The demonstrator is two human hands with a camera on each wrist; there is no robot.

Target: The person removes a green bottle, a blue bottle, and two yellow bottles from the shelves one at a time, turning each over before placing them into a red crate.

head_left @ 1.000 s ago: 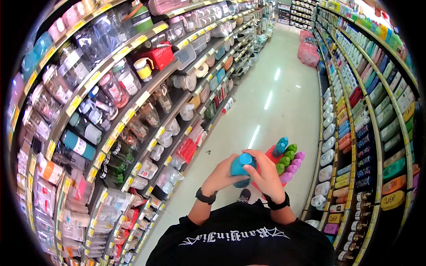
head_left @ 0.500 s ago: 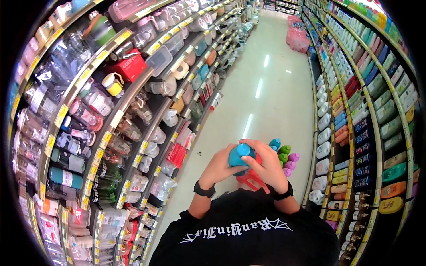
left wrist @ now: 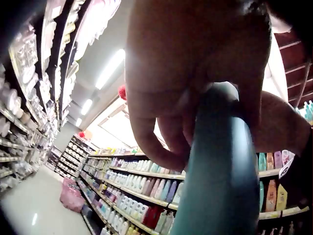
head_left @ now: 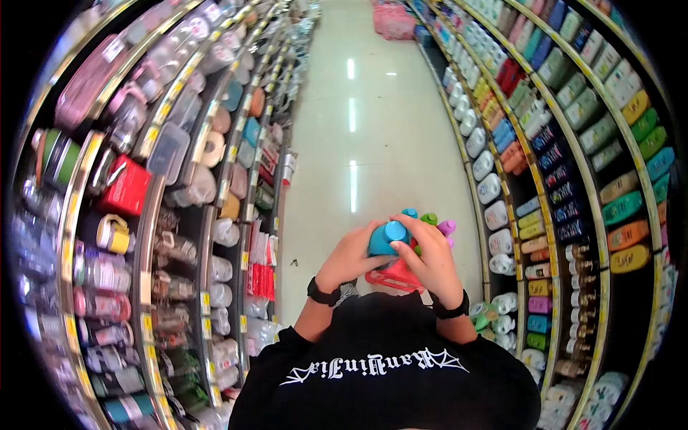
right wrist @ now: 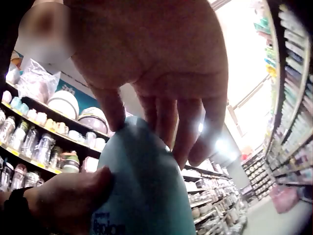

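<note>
Gripping a teal bottle [head_left: 387, 239] between left hand [head_left: 351, 256] and right hand [head_left: 430, 258], both curled round it, risks dropping it onto the red basket [head_left: 393, 276] at 6 o'clock if fingers loosen

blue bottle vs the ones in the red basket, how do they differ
The blue bottle is gripped by the left hand and right hand; the basket bottles stand untouched in the red basket. It is blue, while those include green and purple. All have coloured caps.
</note>
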